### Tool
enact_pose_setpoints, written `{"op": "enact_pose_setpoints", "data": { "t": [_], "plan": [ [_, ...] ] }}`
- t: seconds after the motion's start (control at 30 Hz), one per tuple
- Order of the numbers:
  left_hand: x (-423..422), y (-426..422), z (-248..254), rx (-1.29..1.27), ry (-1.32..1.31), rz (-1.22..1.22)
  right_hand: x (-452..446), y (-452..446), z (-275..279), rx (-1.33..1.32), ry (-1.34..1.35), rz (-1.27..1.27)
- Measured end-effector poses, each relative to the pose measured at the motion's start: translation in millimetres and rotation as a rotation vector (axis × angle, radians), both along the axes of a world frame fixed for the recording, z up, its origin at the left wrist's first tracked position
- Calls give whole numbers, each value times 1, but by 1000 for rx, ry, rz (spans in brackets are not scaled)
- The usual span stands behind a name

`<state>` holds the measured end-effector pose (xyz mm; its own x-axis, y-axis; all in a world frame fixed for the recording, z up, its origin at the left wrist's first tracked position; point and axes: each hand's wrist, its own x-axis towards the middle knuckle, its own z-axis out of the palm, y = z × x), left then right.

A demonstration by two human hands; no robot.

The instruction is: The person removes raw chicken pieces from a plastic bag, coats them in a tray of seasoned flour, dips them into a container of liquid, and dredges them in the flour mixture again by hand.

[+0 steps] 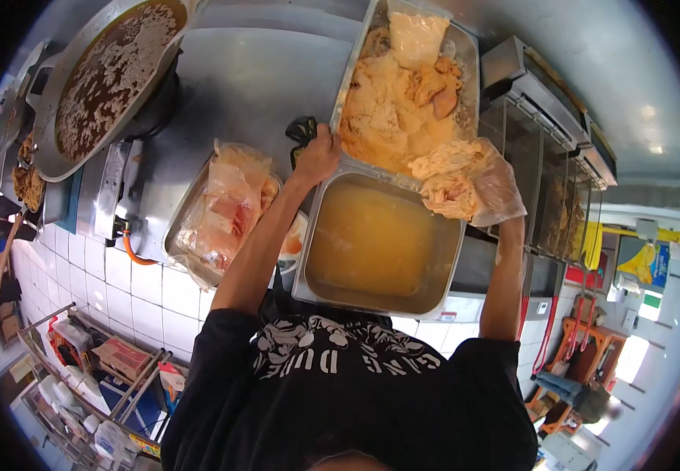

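Note:
My right hand (490,188), inside a clear plastic bag, closes on floury breaded chicken pieces (451,179). They are above the near right corner of a steel flour tray (475,82), beside the liquid pan. Loose breading flour (379,106), coated pieces and a bag of flour (418,38) fill that tray. My left hand (320,157) is closed at the tray's left rim, its fingertips partly hidden. A crumpled black plastic bag (301,137) touches or lies just beside it. Closer to my body sits a steel pan (302,271) of cloudy yellowish liquid (379,239).
Left of my left forearm stands a tray (173,228) with raw meat in plastic bags (234,196). A large pan of bubbling oil (112,78) is at the upper left, over a burner. A glass display case (548,173) with fried pieces borders the right side.

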<state>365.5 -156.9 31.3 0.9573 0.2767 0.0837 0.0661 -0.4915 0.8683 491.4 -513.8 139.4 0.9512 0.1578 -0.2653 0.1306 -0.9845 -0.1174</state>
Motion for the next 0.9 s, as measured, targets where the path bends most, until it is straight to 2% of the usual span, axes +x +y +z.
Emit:
{"op": "enact_pose_setpoints", "data": {
  "t": [0.07, 0.27, 0.33, 0.4, 0.57, 0.67, 0.73, 0.9],
  "plan": [
    [7, 0, -13, -31, 40, 30, -3, 3, -8, -42, 24, 15],
    [4, 3, 0, -96, 134, -1, 22, 37, -28, -126, 23, 112],
    [8, 6, -24, 159, -162, -105, 44, 53, -35, -142, 3, 156],
    [10, 8, -40, 206, -148, -130, 66, 69, -44, -170, -12, 188],
    [8, 8, -33, 229, -127, -101, 92, 89, -56, -208, -32, 240],
    [10, 5, -33, 347, -103, -151, 96, 90, -57, -206, -49, 246],
    [6, 6, -32, 535, -262, -128, 98, 92, -56, -204, -56, 252],
    [7, 5, -22, 343, -175, -106, 83, 78, -33, -169, -60, 245]
  ]
}}
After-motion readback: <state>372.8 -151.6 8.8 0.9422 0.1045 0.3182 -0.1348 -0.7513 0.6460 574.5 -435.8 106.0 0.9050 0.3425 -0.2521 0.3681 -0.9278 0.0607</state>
